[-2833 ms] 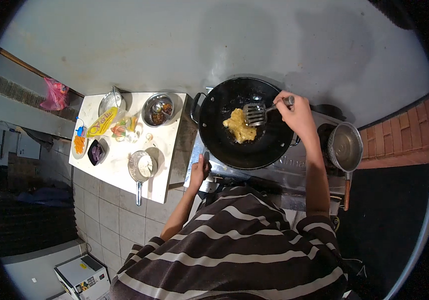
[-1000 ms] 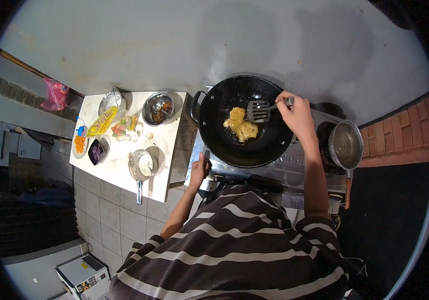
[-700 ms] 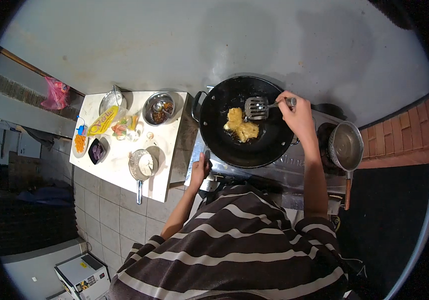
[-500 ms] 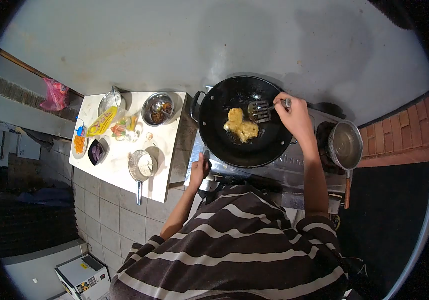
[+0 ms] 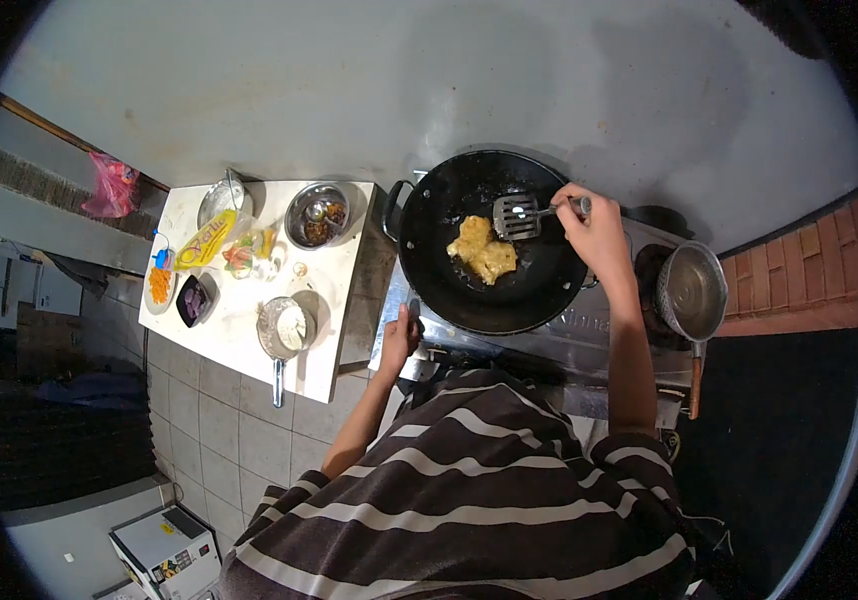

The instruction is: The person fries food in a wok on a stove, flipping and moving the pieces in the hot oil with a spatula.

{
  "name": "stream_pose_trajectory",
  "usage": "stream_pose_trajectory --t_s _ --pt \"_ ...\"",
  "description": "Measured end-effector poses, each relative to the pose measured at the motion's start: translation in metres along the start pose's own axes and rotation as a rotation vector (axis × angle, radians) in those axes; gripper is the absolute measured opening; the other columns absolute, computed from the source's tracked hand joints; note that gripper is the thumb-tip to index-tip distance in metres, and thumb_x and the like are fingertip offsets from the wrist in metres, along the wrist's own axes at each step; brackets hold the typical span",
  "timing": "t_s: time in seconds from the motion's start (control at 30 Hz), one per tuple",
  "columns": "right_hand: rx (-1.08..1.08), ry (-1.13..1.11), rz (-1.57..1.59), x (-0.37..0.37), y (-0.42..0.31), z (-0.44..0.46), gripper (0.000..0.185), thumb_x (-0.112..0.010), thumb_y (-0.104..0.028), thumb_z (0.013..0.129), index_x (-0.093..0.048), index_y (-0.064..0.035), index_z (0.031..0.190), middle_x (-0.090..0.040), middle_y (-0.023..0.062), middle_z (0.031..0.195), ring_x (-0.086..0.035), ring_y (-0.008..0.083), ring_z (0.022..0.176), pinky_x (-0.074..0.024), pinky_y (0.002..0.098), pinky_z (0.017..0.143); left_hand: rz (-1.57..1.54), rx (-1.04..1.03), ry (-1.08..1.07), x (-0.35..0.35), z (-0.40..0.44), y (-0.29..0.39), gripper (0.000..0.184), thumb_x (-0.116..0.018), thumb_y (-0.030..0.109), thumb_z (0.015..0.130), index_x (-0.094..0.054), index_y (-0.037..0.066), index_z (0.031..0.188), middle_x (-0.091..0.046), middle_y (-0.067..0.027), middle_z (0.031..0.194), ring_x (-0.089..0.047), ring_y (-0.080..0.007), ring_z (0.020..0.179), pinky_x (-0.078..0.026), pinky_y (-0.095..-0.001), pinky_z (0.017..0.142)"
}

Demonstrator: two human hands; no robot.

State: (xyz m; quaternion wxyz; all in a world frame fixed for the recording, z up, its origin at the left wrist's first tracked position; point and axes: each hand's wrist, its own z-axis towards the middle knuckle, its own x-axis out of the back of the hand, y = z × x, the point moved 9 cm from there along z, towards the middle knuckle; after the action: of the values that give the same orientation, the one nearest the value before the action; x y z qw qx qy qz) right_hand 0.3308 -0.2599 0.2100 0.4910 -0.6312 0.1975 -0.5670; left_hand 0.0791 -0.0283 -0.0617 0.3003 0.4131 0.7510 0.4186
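My right hand [image 5: 594, 232] is closed round the handle of a slotted metal spatula [image 5: 517, 217]. The spatula's head is over the wok, at the upper right edge of a golden, irregular piece of fried food [image 5: 482, 250]. That piece lies in the middle of a large black wok [image 5: 539, 305] with a shiny, oily inside. Near the stove's front left edge, my left hand [image 5: 399, 343] is curled with its thumb up, below the wok's rim. Something dark shows by its fingers, too small to name.
Right of the wok, a saucepan [image 5: 691, 290] with a wooden handle stands on the stove [image 5: 589, 335]. A white table [image 5: 239, 325] at left bears a steel bowl [image 5: 317, 216], a small pan of white contents [image 5: 287, 328], a yellow packet [image 5: 204, 243] and a dark dish [image 5: 192, 300].
The spatula head has shifted slightly left and up and turned, its slotted face now catching the light. The fried piece looks nearly unmoved. My left hand stays about where it was.
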Motion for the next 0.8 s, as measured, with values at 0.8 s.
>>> stream_pose_trajectory --t_s 0.8 --pt "0.065 0.071 -0.001 0.003 0.013 -0.002 0.011 -0.060 -0.010 0.085 -0.062 0.0016 0.087 -0.051 0.0095 0.059 -0.049 0.0115 0.055 -0.0412 0.0282 0.054 0.041 -0.035 0.009 0.000 -0.001 0.005 0.067 -0.033 0.058 0.099 -0.035 0.014 0.049 -0.032 0.0047 0.046 -0.029 -0.0071 0.039 -0.020 -0.0251 0.040"
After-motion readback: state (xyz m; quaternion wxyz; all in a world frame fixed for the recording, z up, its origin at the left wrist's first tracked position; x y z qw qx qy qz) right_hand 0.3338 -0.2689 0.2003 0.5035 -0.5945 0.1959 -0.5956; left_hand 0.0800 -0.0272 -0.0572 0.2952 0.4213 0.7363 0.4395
